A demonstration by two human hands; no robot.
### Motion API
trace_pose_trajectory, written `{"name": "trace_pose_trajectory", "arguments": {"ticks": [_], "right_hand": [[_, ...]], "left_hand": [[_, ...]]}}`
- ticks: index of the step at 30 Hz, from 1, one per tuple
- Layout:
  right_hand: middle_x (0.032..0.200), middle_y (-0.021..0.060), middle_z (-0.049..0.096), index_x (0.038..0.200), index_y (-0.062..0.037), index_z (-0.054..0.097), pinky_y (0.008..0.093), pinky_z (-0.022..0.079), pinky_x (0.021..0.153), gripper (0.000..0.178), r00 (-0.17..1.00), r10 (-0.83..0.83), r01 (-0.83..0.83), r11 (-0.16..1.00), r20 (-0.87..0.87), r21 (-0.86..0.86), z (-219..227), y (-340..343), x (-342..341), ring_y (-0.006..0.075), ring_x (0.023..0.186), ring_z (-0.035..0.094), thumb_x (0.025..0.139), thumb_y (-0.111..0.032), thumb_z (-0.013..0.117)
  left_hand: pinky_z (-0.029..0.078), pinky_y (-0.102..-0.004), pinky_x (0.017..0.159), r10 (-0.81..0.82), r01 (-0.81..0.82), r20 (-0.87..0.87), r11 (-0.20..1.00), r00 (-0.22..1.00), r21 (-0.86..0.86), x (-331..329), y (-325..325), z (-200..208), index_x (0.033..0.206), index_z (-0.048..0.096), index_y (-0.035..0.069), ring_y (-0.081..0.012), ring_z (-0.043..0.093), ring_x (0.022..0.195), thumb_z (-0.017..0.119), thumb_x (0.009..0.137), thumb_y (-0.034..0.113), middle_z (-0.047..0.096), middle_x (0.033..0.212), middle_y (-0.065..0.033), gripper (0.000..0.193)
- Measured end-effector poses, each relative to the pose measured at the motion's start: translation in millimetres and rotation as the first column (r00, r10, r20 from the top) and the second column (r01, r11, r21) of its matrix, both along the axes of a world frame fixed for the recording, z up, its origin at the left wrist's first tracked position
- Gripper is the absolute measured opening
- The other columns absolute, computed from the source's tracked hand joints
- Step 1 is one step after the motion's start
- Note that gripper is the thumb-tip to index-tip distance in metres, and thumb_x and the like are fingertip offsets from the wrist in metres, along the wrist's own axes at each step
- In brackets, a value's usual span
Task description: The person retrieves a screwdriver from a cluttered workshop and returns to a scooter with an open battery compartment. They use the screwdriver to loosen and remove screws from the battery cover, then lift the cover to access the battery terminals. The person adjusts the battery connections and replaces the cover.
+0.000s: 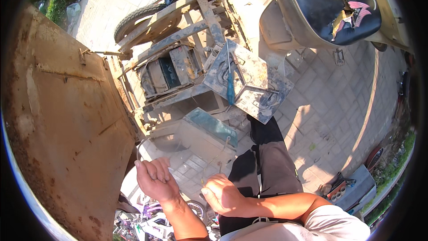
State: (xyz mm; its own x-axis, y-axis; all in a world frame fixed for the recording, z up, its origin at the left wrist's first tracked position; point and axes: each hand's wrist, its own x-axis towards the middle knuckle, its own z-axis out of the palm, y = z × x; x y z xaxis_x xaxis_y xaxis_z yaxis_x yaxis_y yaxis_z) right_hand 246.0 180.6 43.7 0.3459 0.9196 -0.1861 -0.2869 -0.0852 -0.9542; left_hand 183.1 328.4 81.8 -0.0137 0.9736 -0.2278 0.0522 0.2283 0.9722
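Note:
My left hand [156,179] is closed, fingers curled in, with a thin grey cable [139,148] looping up from its thumb side. Close by on the right, my right hand [221,195] is pinched shut on a thin wire. A small yellowish tip [202,181] pokes out by its thumb. Just beyond both hands stands a block-shaped battery [211,127] with a dusty teal face, and a thin lead [226,143] comes off its near right side. What lies inside my left fist is mostly hidden.
A rusty metal panel [67,120] rises on the left. Ahead is a dirty metal frame [191,31] with a wheel [133,20] and more batteries [167,71]. A teal-handled screwdriver [230,91] lies on a muddy metal plate [254,80]. A torn black seat [334,9] stands far right.

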Motion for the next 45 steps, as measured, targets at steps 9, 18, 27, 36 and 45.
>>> {"name": "trace_pose_trajectory", "arguments": {"ticks": [9,18,27,36,45], "right_hand": [[0.069,0.0092,0.051,0.077,-0.0008,0.052,0.035,0.043,0.064,0.023,0.992,-0.033,0.061,0.971,0.122,-0.232,-8.0,-197.6,31.0,0.0235,0.064,0.05,0.098,-0.01,0.05],[0.067,0.0048,0.05,0.08,-0.0004,0.053,0.0296,0.041,0.061,0.032,0.896,-0.416,0.438,0.763,0.157,-0.475,-134.7,-361.4,86.8,0.0135,0.064,0.049,0.103,-0.022,0.047],[0.068,-0.0005,0.048,0.078,-0.004,0.05,0.0264,0.039,0.062,0.036,0.779,-0.574,0.614,0.613,0.255,-0.496,-337.5,-478.9,193.8,0.0088,0.066,0.043,0.105,-0.026,0.046],[0.072,0.003,0.056,0.081,0.0007,0.056,0.0291,0.042,0.064,0.035,0.671,-0.622,0.72,0.416,0.404,-0.555,-446.6,-520.1,266.0,0.0117,0.069,0.048,0.103,-0.025,0.045],[0.118,0.0158,0.064,0.12,0.0034,0.06,0.0324,0.044,0.096,0.037,0.646,-0.603,0.68,0.174,0.469,-0.712,-420.1,-588.5,243.7,0.0234,0.109,0.059,0.1,-0.027,0.051]], "left_hand": [[0.032,-0.0306,0.053,-0.349,0.356,0.071,0.922,0.935,-0.156,14.4,-182.7,-20.9,0.06,0.032,0.012,-0.012,0.027,0.043,0.037,0.107,0.03,0.03,0.048,0.0004,0.051],[0.024,-0.0236,0.046,-0.611,0.626,0.162,0.708,0.775,-0.327,100.6,-330.9,-167.9,0.065,0.04,0.01,-0.0041,0.03,0.051,0.042,0.107,0.032,0.036,0.058,0.0065,0.047],[0.039,-0.0409,0.054,-0.89,0.901,-0.191,0.431,0.415,-0.047,241.7,-459.0,-365.9,0.072,0.048,-0.003,-0.0284,0.047,0.054,0.046,0.104,0.031,0.046,0.059,-0.0156,0.046],[0.045,-0.0487,0.082,-0.965,0.999,-0.26,0.044,0.036,-0.026,328.9,-521.1,-455.8,0.077,0.062,-0.002,-0.0415,0.06,0.086,0.047,0.099,0.027,0.064,0.08,-0.0218,0.039],[0.013,-0.0566,0.118,-0.912,0.849,-0.399,0.281,0.092,-0.447,240.8,-574.3,-389.9,0.146,0.034,-0.005,-0.0377,0.024,0.146,0.057,0.093,0.04,0.033,0.153,-0.0246,0.073]]}}
